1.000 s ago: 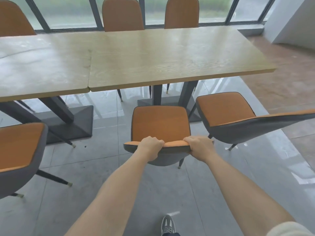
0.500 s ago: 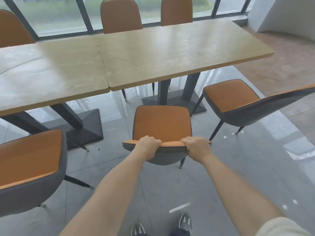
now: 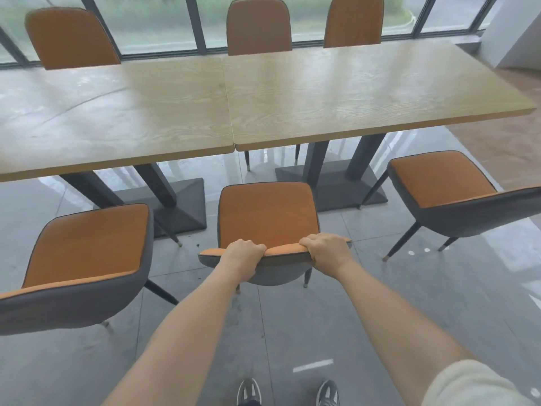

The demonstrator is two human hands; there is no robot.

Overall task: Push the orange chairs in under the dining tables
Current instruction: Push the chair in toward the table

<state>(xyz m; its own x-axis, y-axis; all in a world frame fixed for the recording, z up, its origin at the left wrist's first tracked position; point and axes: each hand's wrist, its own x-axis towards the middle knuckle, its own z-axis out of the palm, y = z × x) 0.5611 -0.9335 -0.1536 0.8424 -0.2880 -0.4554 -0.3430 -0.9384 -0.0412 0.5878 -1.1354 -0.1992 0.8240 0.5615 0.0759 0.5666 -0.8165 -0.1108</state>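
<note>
An orange chair (image 3: 268,213) with a grey shell stands right in front of me, its seat short of the table edge. My left hand (image 3: 244,254) and my right hand (image 3: 328,249) both grip the top of its backrest. Two wooden dining tables stand side by side: the left table (image 3: 111,118) and the right table (image 3: 366,95). Another orange chair (image 3: 87,247) stands pulled out at the left, and a third (image 3: 439,177) at the right, both clear of the tables.
Three orange chairs (image 3: 259,27) stand tucked in on the far side by the windows. Dark table pedestals (image 3: 330,183) rest on the grey tiled floor. My shoes (image 3: 248,391) show at the bottom edge. A white wall corner (image 3: 515,30) is at the far right.
The view has swung left, so the left chair and left table show more. Both hands keep their grip on the backrest; the chair stays just short of the table.
</note>
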